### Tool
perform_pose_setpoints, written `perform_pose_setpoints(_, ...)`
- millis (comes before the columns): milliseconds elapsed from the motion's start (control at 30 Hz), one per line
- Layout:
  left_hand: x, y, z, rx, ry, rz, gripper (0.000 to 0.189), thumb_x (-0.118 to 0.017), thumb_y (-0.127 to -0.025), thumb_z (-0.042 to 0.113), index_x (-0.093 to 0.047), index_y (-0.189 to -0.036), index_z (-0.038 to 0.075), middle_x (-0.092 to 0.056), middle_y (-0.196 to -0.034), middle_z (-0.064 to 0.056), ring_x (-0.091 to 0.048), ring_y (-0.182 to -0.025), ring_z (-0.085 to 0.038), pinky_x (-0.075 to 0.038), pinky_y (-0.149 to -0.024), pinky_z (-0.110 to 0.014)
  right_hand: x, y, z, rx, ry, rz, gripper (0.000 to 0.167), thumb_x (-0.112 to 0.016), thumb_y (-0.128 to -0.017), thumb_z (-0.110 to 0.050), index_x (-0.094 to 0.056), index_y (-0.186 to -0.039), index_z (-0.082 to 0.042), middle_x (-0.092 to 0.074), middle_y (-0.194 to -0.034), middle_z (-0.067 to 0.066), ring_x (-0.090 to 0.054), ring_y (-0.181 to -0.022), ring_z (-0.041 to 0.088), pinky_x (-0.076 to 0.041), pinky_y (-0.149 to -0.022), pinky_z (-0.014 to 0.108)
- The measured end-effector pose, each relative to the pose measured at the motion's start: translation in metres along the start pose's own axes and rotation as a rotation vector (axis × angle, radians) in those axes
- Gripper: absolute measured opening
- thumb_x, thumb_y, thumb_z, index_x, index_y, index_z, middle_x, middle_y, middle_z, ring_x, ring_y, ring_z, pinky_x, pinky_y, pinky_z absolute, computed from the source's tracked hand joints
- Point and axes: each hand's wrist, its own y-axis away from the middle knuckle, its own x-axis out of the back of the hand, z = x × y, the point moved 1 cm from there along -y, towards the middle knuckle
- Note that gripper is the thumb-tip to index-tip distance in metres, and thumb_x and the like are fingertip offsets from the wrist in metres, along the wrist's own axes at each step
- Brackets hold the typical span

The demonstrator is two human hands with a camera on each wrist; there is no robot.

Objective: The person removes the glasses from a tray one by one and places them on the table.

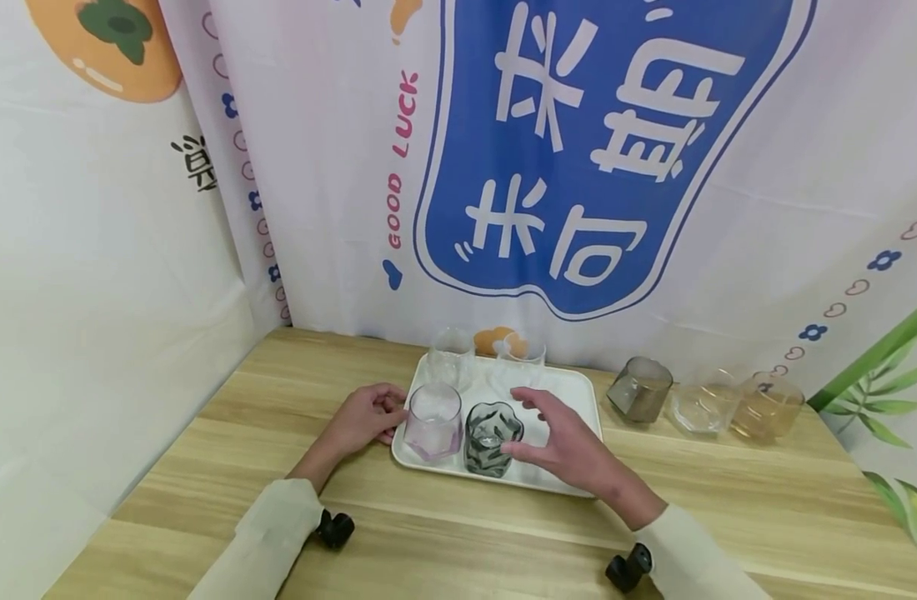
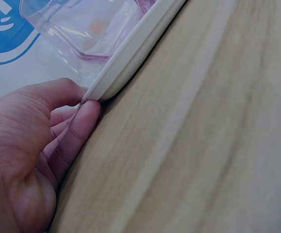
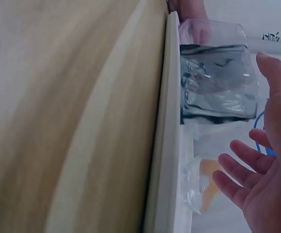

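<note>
A white tray [image 1: 574, 387] on the wooden table carries several glasses. My left hand [image 1: 367, 418] pinches its left rim between thumb and fingers, as the left wrist view shows on the tray edge [image 2: 123, 63]. Just inside that rim stands a pinkish faceted glass [image 1: 433, 425]. To its right is a smoky grey wavy glass [image 1: 488, 458], upright near the front edge. My right hand [image 1: 567, 442] hovers at that glass's right side, thumb and fingers spread apart. In the right wrist view a gap shows between the fingers and the grey glass [image 3: 218, 85].
Two clear glasses, one at back left [image 1: 451, 358] and one at back right [image 1: 520, 360], stand on the tray. Right of the tray are a dark brown glass [image 1: 640, 389], a clear glass [image 1: 702, 407] and an amber glass [image 1: 768, 408]. A printed cloth [image 1: 338, 208] hangs behind the table.
</note>
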Motion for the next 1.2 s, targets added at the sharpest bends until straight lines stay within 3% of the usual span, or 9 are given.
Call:
perform_pose_setpoints(200,0.000,-0.001,0.000,-0.003,0.000,-0.005,0.027,-0.072,-0.095,0.001,-0.064,-0.119,-0.008,-0.065,-0.087,-0.011,-0.065,-0.064,-0.018,-0.061,-0.055,-0.031,-0.011,-0.004,-0.004,0.005,-0.009,-0.051,0.085,-0.084,-0.086,-0.045,-0.044,-0.152,-0.010,-0.053,-0.147,0.015,-0.051,-0.132,0.023,-0.050,-0.104,0.047)
perform_pose_setpoints(500,0.000,0.000,0.001,0.001,0.008,-0.007,0.028,-0.072,-0.095,0.000,-0.063,-0.120,-0.009,-0.065,-0.087,-0.012,-0.065,-0.065,-0.018,-0.062,-0.055,-0.032,-0.020,-0.009,-0.004,0.010,-0.033,-0.066,0.088,-0.087,-0.083,-0.043,-0.044,-0.152,-0.010,-0.051,-0.149,0.016,-0.050,-0.134,0.024,-0.043,-0.113,0.047)
perform_pose_setpoints(800,0.000,-0.001,0.001,0.010,0.014,-0.007,0.027,-0.071,-0.095,0.000,-0.063,-0.120,-0.009,-0.064,-0.088,-0.012,-0.065,-0.064,-0.018,-0.062,-0.055,-0.031,-0.023,-0.012,-0.003,0.043,-0.010,-0.066,0.088,-0.088,-0.083,-0.041,-0.044,-0.151,-0.004,-0.059,-0.138,0.010,-0.054,-0.129,0.025,-0.044,-0.111,0.050)
perform_pose_setpoints(1200,0.000,-0.001,0.000,0.007,0.015,-0.008,0.027,-0.071,-0.096,0.001,-0.063,-0.120,-0.009,-0.064,-0.087,-0.012,-0.065,-0.065,-0.018,-0.062,-0.055,-0.031,-0.026,-0.016,-0.001,0.012,-0.018,-0.107,0.089,-0.088,-0.082,-0.043,-0.045,-0.150,-0.005,-0.061,-0.134,0.006,-0.059,-0.120,0.022,-0.050,-0.105,0.043)
